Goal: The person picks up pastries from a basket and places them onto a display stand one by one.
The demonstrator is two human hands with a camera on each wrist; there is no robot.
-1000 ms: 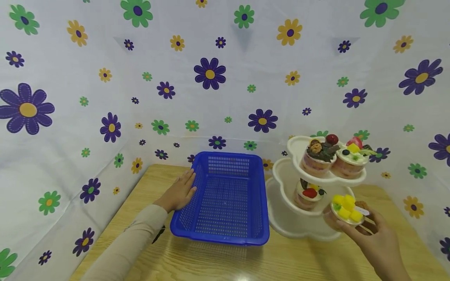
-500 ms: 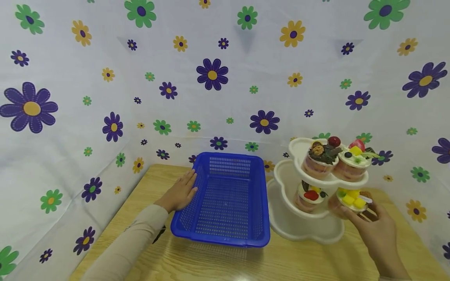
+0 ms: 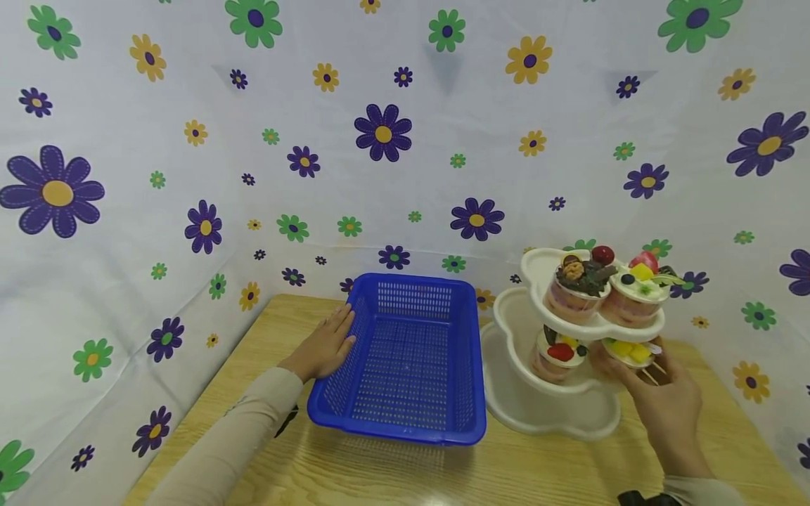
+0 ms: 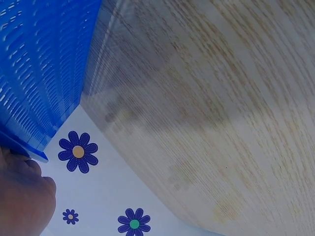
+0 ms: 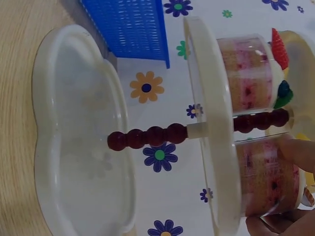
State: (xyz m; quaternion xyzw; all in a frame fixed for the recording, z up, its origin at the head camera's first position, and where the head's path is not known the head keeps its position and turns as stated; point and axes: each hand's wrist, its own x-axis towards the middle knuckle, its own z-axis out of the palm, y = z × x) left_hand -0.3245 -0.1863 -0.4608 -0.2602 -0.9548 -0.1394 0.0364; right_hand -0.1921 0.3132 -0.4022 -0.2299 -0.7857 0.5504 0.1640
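Note:
My right hand [image 3: 671, 404] grips a clear dessert cup [image 5: 268, 177] topped with yellow mango cubes, fingers and thumb around its side. In the right wrist view the cup's base is right at the middle tier [image 5: 211, 128] of a white three-tier stand. Next to it on that tier stands another dessert cup [image 3: 557, 357] with a strawberry on top. The top tier [image 3: 595, 329] partly hides the held cup in the head view. Over on the left, my left hand [image 3: 323, 344] rests on the left rim of a blue plastic basket [image 3: 405, 436], fingers extended.
On the top tier stand a chocolate-topped dessert cup [image 3: 577, 288] and a fruit-topped one [image 3: 635, 299]. The wide bottom tier [image 3: 544, 414] sits on the wooden table [image 3: 506, 471], right of the basket. A flower-print white cloth [image 3: 354, 183] hangs behind and at the sides.
My right hand has moved the mango-topped dessert cup upward and inward, from in front of the stand to the middle tier beneath the top one. My left hand stays on the basket rim.

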